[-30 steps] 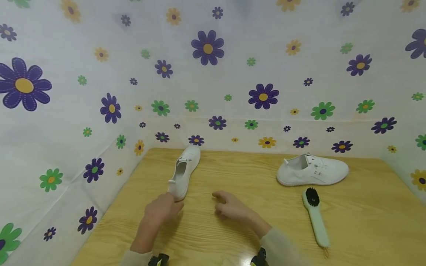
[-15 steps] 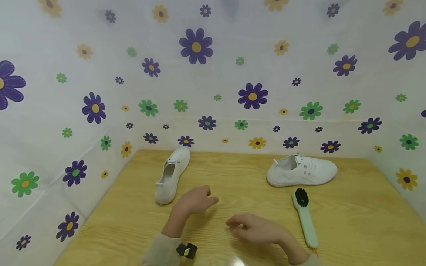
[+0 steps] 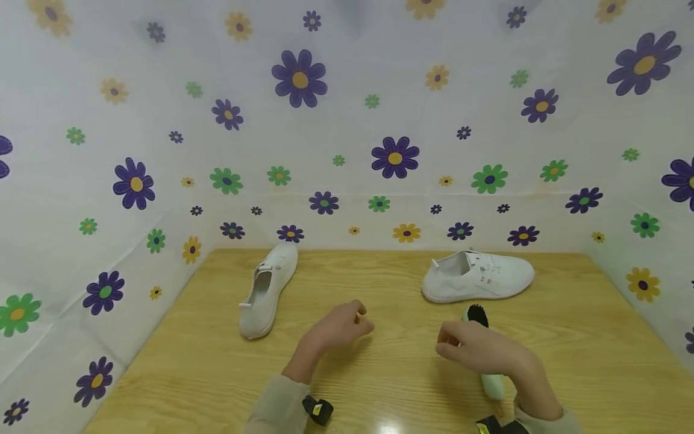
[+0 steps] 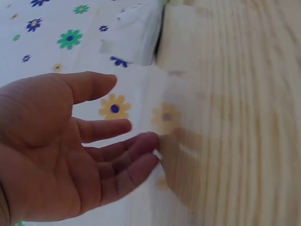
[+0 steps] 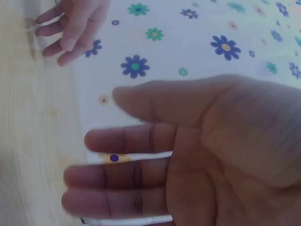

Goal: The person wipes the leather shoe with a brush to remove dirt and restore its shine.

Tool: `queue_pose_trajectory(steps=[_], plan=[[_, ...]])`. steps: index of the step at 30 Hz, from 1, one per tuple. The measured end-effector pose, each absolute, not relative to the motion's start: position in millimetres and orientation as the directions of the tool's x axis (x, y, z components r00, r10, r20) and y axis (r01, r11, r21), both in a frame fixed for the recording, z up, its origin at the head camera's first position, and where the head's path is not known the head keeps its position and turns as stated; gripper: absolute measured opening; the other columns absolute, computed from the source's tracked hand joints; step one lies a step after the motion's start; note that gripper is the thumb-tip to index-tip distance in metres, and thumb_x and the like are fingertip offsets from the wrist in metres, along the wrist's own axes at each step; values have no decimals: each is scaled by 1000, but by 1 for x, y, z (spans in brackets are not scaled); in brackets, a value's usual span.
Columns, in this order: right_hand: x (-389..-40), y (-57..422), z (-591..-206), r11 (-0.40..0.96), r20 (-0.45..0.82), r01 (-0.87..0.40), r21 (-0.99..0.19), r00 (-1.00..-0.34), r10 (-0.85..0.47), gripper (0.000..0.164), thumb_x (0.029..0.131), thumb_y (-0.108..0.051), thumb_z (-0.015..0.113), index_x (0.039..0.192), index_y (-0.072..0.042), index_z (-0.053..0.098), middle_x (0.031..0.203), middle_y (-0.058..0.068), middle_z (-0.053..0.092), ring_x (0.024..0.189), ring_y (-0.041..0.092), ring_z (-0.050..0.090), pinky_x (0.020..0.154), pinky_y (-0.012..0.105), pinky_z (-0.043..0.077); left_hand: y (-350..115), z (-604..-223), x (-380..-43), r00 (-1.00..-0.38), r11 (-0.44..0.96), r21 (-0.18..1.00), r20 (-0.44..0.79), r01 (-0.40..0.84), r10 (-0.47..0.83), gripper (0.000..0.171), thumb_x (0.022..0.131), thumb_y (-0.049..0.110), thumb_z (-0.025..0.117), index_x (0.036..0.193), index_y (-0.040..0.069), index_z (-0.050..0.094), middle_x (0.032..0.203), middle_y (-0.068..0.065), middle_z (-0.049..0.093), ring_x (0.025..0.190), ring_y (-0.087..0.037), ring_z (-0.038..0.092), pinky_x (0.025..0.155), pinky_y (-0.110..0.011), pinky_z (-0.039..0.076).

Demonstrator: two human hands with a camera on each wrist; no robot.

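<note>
My left hand [image 3: 337, 327] hovers over the middle of the table with relaxed fingers and nothing in it. To its left a white shoe [image 3: 267, 295] lies with its toe toward the back wall; the left wrist view catches part of that shoe [image 4: 138, 35]. My right hand [image 3: 479, 348] is over a pale green brush [image 3: 492, 386] with black bristles, covering the middle of its handle. In the right wrist view the right hand's fingers [image 5: 117, 181] are extended and the palm holds nothing. Beyond the brush a second white shoe [image 3: 479, 277] lies pointing right.
The wooden table [image 3: 379, 367] ends at a flower-printed white sheet [image 3: 347, 120] hanging along the back and both sides. The left shoe's toe comes close to the back sheet.
My left hand has left the left shoe's heel and moved right to the middle. The right hand has moved right, from the table's middle to over the brush. The head view has turned slightly right.
</note>
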State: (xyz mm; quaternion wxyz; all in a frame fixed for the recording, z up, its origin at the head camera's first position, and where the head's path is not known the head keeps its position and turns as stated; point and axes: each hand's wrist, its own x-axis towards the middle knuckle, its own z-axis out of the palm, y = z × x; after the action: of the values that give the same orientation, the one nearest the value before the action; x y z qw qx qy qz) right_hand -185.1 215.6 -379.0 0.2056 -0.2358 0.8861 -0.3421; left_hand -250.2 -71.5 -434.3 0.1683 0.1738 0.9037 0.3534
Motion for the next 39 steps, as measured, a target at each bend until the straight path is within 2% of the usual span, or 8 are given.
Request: queue_pose_trajectory(steps=[5, 12, 18, 20, 24, 28, 33, 39], plan=[[-187, 220, -386, 754, -276, -176, -633, -859, -432, 17, 95, -16, 65, 83, -7, 58, 68, 1, 50, 61, 14, 43, 56, 28, 37, -46, -444, -266, -863, 642, 742, -183, 193, 471, 57, 100, 29, 58, 145, -1, 38, 134, -24, 52, 121, -34, 54, 91, -47, 49], [-191, 232, -391, 848, -307, -70, -526, -913, -267, 27, 87, -13, 70, 67, -7, 52, 60, -2, 37, 54, 13, 35, 53, 27, 30, -5, -451, -290, -862, 609, 778, -198, 151, 466, 86, 93, 30, 67, 156, 6, 14, 152, -26, 31, 130, -33, 47, 103, -47, 41], [-194, 243, -390, 854, -344, -25, -519, -909, -235, 23, 90, -21, 70, 76, -7, 56, 66, 2, 47, 54, 15, 44, 50, 28, 37, 17, -451, -305, -868, 604, 783, -188, 149, 459, 105, 90, 29, 73, 157, 8, -4, 159, -30, 10, 148, -39, 18, 117, -52, 22], [-194, 245, -389, 854, -345, -26, -519, -908, -237, 21, 91, -22, 69, 83, -6, 59, 70, 4, 52, 55, 17, 48, 50, 30, 40, 22, -449, -308, -867, 595, 793, -201, 129, 456, 109, 90, 30, 75, 157, 9, -8, 160, -30, 9, 148, -37, 19, 118, -52, 20], [-194, 249, -388, 855, -333, -37, -518, -911, -241, 20, 91, -22, 69, 85, -5, 61, 70, 5, 54, 54, 17, 49, 50, 30, 42, 31, -447, -314, -866, 573, 815, -222, 88, 448, 112, 88, 32, 76, 157, 11, -9, 152, -33, 30, 112, -34, 59, 118, -48, 21], [-195, 252, -386, 851, -323, -43, -523, -914, -245, 20, 91, -22, 69, 86, -5, 59, 70, 5, 53, 53, 16, 48, 49, 29, 41, 37, -447, -321, -858, 531, 846, -236, 49, 455, 110, 88, 30, 77, 158, 14, -7, 151, -32, 32, 63, -28, 63, 112, -43, 33], [-196, 255, -385, 853, -346, -13, -522, -911, -225, 21, 92, -24, 69, 89, -5, 59, 74, 5, 54, 56, 18, 50, 51, 31, 43, 48, -450, -327, -853, 495, 868, -230, 38, 468, 106, 88, 25, 77, 158, 15, -2, 158, -27, 21, 58, -26, 62, 78, -36, 54], [-195, 258, -388, 844, -358, 17, -535, -910, -209, 20, 93, -23, 69, 88, -6, 60, 71, 5, 53, 54, 16, 46, 51, 28, 40, 65, -456, -330, -846, 478, 875, -202, 70, 494, 104, 88, 19, 77, 158, 10, 1, 155, -26, 27, 61, -23, 61, 61, -33, 55]])
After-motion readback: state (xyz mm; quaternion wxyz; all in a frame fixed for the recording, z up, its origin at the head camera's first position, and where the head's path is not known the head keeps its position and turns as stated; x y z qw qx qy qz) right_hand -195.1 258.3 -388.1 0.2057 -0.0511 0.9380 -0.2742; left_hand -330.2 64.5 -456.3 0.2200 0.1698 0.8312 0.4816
